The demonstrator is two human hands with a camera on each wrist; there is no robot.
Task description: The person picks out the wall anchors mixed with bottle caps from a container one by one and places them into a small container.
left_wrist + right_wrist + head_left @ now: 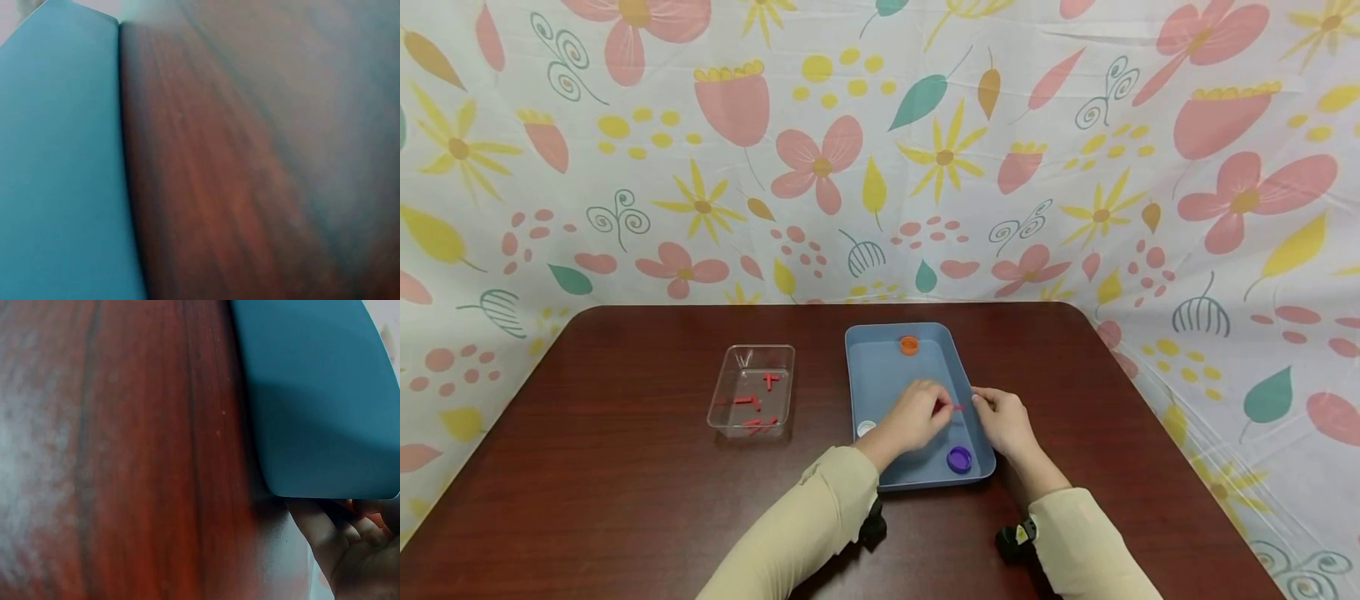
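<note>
Over the blue tray [880, 375] both hands meet. My left hand [917, 414] and my right hand [1000, 417] pinch the two ends of a small red stick [957, 407] between their fingertips. An orange cap [909, 345] lies at the tray's far end, a purple cap [958, 458] at its near right corner and a white cap [866, 428] by its left wall. The left wrist view is blurred and catches only the tray's outer wall [62, 175] and the table. The right wrist view has the tray wall [319, 400] and curled fingers [350, 544].
A clear plastic box [752, 390] holding several red stick pieces stands left of the tray on the dark wooden table [625, 467]. A flowered cloth [880, 150] hangs behind and to the right of the table.
</note>
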